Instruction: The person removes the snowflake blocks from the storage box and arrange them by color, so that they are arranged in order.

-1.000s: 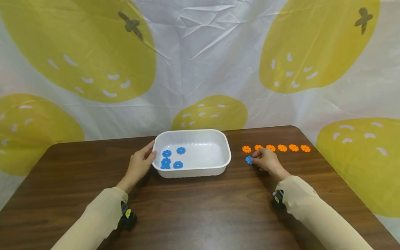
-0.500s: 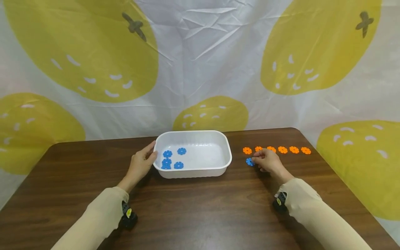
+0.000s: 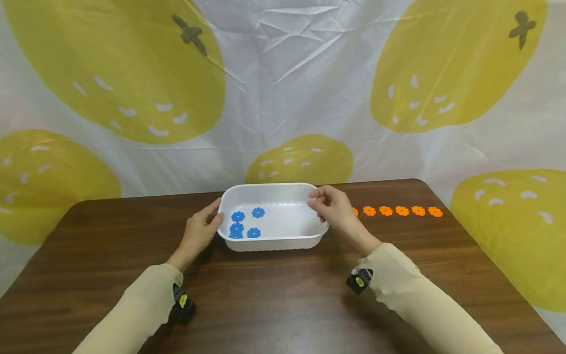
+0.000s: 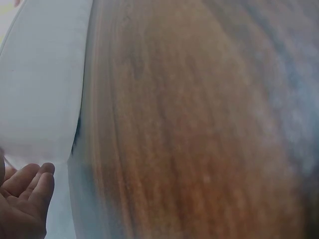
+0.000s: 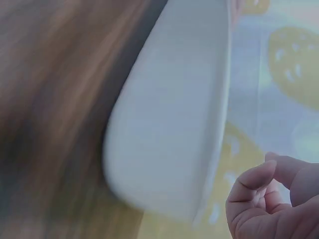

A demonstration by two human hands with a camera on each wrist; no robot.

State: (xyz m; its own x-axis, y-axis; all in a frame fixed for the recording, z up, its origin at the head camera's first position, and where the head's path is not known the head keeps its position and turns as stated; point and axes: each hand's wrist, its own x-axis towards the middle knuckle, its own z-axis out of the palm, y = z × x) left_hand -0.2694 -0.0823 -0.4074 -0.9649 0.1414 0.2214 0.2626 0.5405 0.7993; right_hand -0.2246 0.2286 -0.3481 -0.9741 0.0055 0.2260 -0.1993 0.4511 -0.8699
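Observation:
In the head view my left hand (image 3: 200,236) holds the left end of a white plastic tray (image 3: 274,244), its thumb at the rim. In the left wrist view the fingers (image 4: 40,186) lie against the tray's end. Several blue flower-shaped notched discs (image 3: 254,232) lie in the tray's left half, some overlapping. My right hand (image 3: 338,209) is over the tray's right end, fingers loosely curled, with no disc visible in them. In the right wrist view its thumb and index fingertips (image 5: 269,167) come close together beside the tray wall (image 5: 164,114). The spot of the single blue disc is behind the right wrist.
Several orange notched discs (image 3: 402,211) lie in a row on the brown wooden table (image 3: 274,300), right of the tray; the leftmost is partly covered by the right hand. A white cloth with yellow fruit prints (image 3: 296,118) hangs behind the table.
My right hand has left the single blue disc on the table near the orange row and moved left to the tray's right end. My left hand stays on the tray.

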